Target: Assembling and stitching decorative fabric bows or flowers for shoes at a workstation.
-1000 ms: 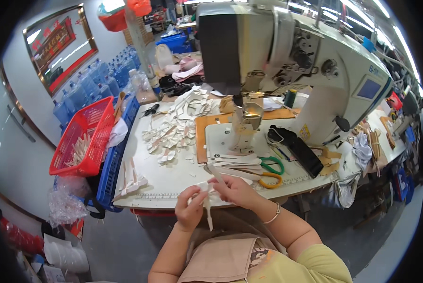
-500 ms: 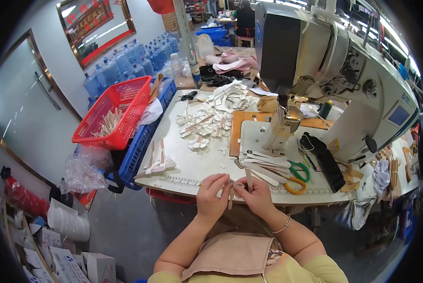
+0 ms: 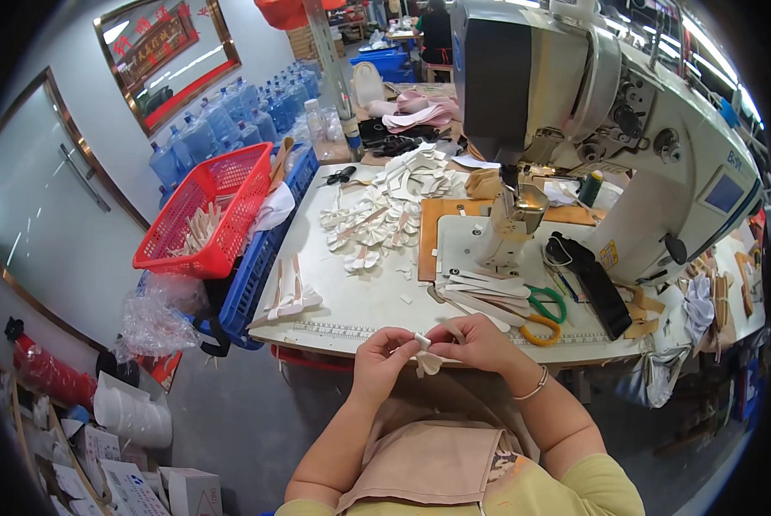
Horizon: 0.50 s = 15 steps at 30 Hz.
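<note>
At the table's front edge, my left hand (image 3: 384, 359) and my right hand (image 3: 480, 346) meet around a small cream piece (image 3: 428, 365) that looks like a folded bow. My left fingertips pinch its upper part. The right thumb and fingers close on its other side, with a narrow pale strip (image 3: 454, 332) rising between them. Just beyond my right hand lie a stack of pale strips (image 3: 485, 292) and scissors (image 3: 544, 316) with green and orange handles. Farther off is a heap of white bow-like pieces (image 3: 377, 215).
A sewing machine (image 3: 566, 112) stands on the right of the table (image 3: 351, 297). On the left, a red basket (image 3: 157, 249) sits on a blue crate (image 3: 256, 284). A black pouch (image 3: 596, 292) lies right of the scissors. A person (image 3: 435, 36) sits in the background.
The cream piece now shows a spread lower end below my fingers. My right hand has turned and shifted slightly right; the strip in it leans more. The view has shifted slightly.
</note>
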{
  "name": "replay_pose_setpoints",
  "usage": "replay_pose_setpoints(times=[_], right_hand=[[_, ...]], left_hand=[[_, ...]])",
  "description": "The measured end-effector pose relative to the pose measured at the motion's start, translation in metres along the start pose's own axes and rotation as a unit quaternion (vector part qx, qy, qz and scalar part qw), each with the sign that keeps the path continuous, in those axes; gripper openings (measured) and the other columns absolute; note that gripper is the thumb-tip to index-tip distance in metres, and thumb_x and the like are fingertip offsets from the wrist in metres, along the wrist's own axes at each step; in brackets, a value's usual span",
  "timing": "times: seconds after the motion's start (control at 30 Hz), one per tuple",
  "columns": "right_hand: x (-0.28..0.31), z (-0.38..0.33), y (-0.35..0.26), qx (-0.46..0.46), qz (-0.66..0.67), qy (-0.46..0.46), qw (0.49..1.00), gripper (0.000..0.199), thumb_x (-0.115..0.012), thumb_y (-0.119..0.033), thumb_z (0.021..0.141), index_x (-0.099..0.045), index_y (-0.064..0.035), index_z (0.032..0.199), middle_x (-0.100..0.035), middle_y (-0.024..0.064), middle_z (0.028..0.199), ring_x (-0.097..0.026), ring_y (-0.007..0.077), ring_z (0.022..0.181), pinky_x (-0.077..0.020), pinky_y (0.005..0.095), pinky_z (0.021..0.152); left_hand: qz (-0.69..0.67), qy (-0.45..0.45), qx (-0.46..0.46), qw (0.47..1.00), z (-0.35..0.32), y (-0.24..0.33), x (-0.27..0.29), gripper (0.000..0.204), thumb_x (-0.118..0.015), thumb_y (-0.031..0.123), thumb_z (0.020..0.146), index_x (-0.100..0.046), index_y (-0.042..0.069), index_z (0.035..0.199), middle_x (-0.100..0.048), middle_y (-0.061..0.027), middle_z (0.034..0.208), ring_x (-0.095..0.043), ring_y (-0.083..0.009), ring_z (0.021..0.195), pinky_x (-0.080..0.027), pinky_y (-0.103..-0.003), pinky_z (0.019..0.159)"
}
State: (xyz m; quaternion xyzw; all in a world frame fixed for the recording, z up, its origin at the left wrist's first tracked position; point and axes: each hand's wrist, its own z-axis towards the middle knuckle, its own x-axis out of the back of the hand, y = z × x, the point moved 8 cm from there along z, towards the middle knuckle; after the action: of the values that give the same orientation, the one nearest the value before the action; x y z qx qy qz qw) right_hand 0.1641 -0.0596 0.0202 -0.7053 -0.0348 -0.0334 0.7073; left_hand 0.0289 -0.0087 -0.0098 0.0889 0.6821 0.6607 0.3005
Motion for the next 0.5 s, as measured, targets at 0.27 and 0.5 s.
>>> replay_pose_setpoints(times=[0.27,0.5], right_hand=[[-0.002,0.002,-0.010,0.123,-0.111,-0.064,0.984,0.014,-0.067,-0.010,0.076,-0.067,-0.0028,0.089,-0.065,0.0075,0.072,-0.055,0.0073,0.061,-0.0450,0.0226,0.058],[-0.004,-0.005,-0.032,0.176,-0.227,0.103,0.952,0.011,-0.065,-0.007,0.069,-0.066,-0.0030,0.079,-0.062,0.0097,0.067,-0.059,0.0186,0.056,-0.0462,0.0274,0.053]], left_hand=[[-0.060,-0.041,-0.030,0.997,-0.004,-0.007,-0.003,0.012,-0.062,-0.004,0.079,-0.059,0.002,0.089,-0.060,-0.0035,0.089,-0.055,-0.0079,0.078,-0.046,-0.020,0.072],[0.037,-0.019,-0.088,0.995,-0.005,0.008,-0.010,0.008,-0.060,-0.001,0.081,-0.057,0.002,0.087,-0.055,-0.0107,0.107,-0.054,-0.0152,0.097,-0.045,-0.026,0.081]])
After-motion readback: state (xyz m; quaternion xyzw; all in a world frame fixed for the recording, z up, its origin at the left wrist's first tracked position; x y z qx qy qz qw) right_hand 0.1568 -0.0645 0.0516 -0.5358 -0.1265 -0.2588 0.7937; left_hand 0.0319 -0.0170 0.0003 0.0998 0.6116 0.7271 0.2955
